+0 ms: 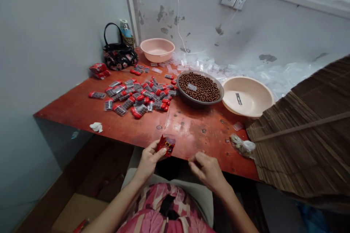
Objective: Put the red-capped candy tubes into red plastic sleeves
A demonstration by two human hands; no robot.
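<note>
Near the front edge of the red table [186, 136], my left hand [150, 159] holds a small red packet [166, 146] with dark and yellow print, thumb on its front. To its right, apart from the packet, my right hand [205, 167] has its fingers curled together; whatever they may hold is too small to make out. A pile of red-capped clear packs [139, 94] lies on the table's left half. Behind the hands sits a grey bowl [188, 98] of round brown balls [201, 86], with a small clear case [191, 87] on top of them.
A cream basin [262, 96] stands right of the bowl, a pink basin [158, 58] at the back. Clear plastic pieces [207, 63] line the wall. Stacked brown cardboard [306, 134] borders the right side, beside a knotted plastic bag [242, 146]. A black handbag [120, 56] stands back left.
</note>
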